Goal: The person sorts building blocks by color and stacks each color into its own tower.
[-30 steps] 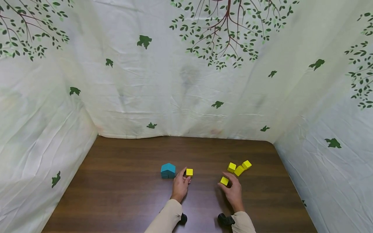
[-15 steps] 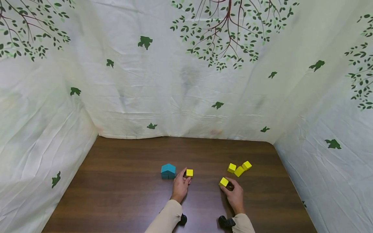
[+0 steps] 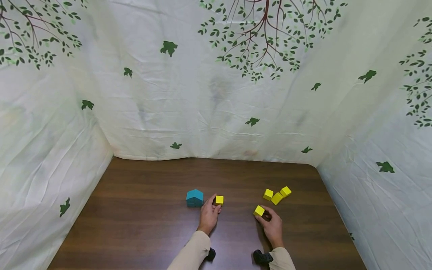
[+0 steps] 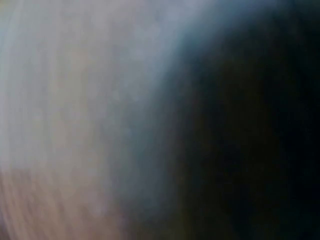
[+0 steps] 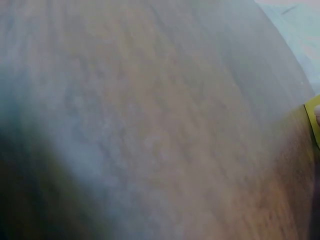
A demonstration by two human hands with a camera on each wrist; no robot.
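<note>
In the head view my left hand [image 3: 208, 216] is at mid table. Its forefinger and thumb stand round the left and near sides of a yellow cube [image 3: 219, 200]. Just left of those fingers is a blue house-shaped block piece [image 3: 194, 198] with a peaked top and seam lines on its front. Further right, my right hand [image 3: 272, 225] pinches a second yellow cube [image 3: 258, 210] between thumb and forefinger. Part of that cube [image 5: 312, 116], with a fingertip on it, shows at the edge of the right wrist view. The left wrist view is only blur and dark shadow.
Several more yellow cubes [image 3: 277, 198] lie clustered beyond my right hand on the brown wooden table [image 3: 145, 217]. White cloth [image 3: 216, 101] printed with leaves and branches hangs along the back and both sides. Black wrist straps [image 3: 262, 257] show below the sleeves.
My right forefinger has shifted from the far side of its yellow cube to the right side, and the hand has drawn slightly right and nearer. The left hand stays in place.
</note>
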